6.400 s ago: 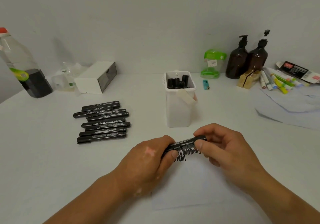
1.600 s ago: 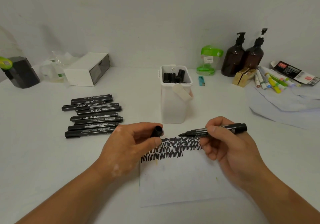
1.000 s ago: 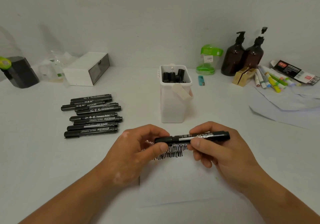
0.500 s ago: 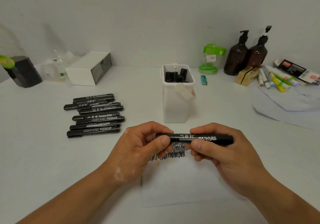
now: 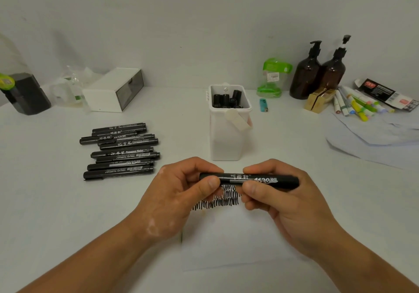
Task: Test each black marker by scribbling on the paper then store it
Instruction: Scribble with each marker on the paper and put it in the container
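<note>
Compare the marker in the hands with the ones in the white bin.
The held marker lies level above the paper, gripped by the left hand and right hand; the binned markers stand upright. The held marker shows its printed barrel; the binned markers show only their ends inside the white bin. All are black.

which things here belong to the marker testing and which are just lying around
Job: marker held in left hand and right hand; scribbled paper; pile of markers; white tub with markers inside.
Lying about: white box; brown pump bottles; green container; blue lighter; coloured pens.
</note>
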